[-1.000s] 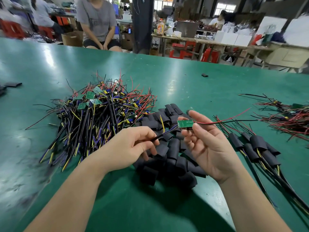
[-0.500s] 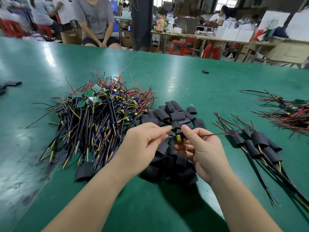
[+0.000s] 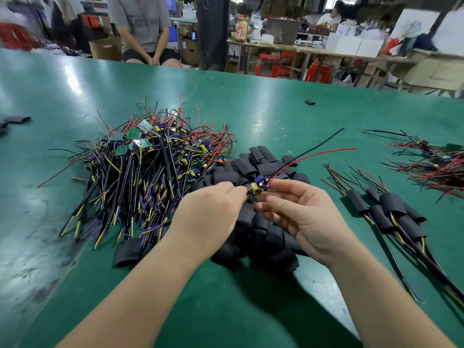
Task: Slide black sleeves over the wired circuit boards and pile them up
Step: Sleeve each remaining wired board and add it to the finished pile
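Item 1: wired circuit board (image 3: 256, 189), with yellow and blue components showing, held above the table's near-middle between both hands. A red wire (image 3: 313, 155) and a black wire (image 3: 316, 144) run from it up toward the far right.

Left hand (image 3: 208, 217): fingers curled, pinching the board's left end; the fingertips are hidden behind the hand.

Right hand (image 3: 301, 214): forefinger and thumb closed on the board's right end, other fingers loosely bent below.

Beneath the hands: heap of loose black sleeves (image 3: 263, 167).

Left of that heap, touching it: large pile of unsleeved boards (image 3: 150, 177) with black, yellow, purple and red leads; 1 flat sleeve (image 3: 126, 252) lies at its near side.

Right of the hands: small stack of sleeved boards (image 3: 391, 212).

Toward the right edge: a separate tangle of red wires (image 3: 431, 169).

Strays: 1 sleeve piece (image 3: 310, 102) toward the far edge; flat sleeves (image 3: 17, 119) at the left edge.

Support: green table (image 3: 251, 114).
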`<state>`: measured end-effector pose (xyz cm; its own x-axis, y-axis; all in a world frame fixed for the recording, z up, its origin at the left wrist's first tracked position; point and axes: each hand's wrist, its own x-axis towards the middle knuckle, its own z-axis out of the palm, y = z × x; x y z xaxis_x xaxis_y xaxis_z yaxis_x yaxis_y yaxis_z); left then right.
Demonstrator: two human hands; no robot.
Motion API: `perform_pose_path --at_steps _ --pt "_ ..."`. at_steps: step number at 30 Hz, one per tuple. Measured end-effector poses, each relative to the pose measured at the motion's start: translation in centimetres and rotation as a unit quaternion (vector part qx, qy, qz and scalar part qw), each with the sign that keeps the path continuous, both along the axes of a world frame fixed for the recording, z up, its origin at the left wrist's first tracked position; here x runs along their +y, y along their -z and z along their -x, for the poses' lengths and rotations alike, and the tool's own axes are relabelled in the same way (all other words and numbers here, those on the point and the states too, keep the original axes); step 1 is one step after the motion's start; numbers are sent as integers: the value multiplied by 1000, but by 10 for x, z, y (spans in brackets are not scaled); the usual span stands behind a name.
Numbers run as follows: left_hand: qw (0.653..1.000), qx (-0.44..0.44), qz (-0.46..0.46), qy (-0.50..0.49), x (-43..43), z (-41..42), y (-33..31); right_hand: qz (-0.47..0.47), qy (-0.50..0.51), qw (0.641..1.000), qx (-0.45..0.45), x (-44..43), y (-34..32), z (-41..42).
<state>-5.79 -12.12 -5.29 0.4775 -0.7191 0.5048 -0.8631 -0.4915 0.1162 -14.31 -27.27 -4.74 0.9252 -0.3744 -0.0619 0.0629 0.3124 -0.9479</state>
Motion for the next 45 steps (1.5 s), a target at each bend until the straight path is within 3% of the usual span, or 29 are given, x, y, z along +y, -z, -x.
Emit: perform_pose_path --at_steps 5,9,11,13,15,18,23,25,26,29,32,33,35,37,38,39,41,45 --pt "998 33 37 -22 5 -7 -1 169 -97 981 1 -14 -14 -7" --pt "994 60 57 -65 8 -15 4 186 -149 971 -29 -10 -26 -26" --pt "991 74 84 -67 11 -17 2 204 -122 971 -17 -8 -26 -41" --pt "988 91 103 -67 15 -20 -1 303 -52 951 22 -9 -19 -60" --pt "985 104 120 -66 18 -23 -2 481 -5 874 70 -8 -10 -78" --pt "982 118 133 -66 20 -25 -3 686 -79 714 117 -3 -1 -99" --pt "981 133 131 -54 22 -27 -3 789 -145 567 186 11 -7 -125" --pt "981 137 126 -49 21 -27 -3 812 -159 525 201 12 -5 -131" --pt "982 138 123 -49 21 -26 -3 808 -165 527 205 11 -4 -134" --pt "982 142 113 -50 21 -25 -3 741 -152 627 187 6 -3 -132" --pt "981 150 110 -46 21 -25 -4 718 -26 688 103 -5 -3 -104" --pt "981 153 109 -45 22 -26 -4 683 25 727 63 -10 -3 -90" --pt "981 159 108 -38 21 -26 -4 532 96 841 25 -23 -2 -61" --pt "981 155 110 -29 21 -25 -5 266 125 956 -8 -34 -2 -35" --pt "982 151 111 -24 20 -24 -5 126 132 983 -28 -39 -3 -24" --pt "982 149 111 -18 20 -23 -5 9 140 989 -50 -44 -5 -14" --pt "982 151 112 -9 19 -22 -5 -134 161 973 -93 -50 -11 4" --pt "981 155 114 5 16 -18 -2 -233 205 935 -173 -45 -18 18"
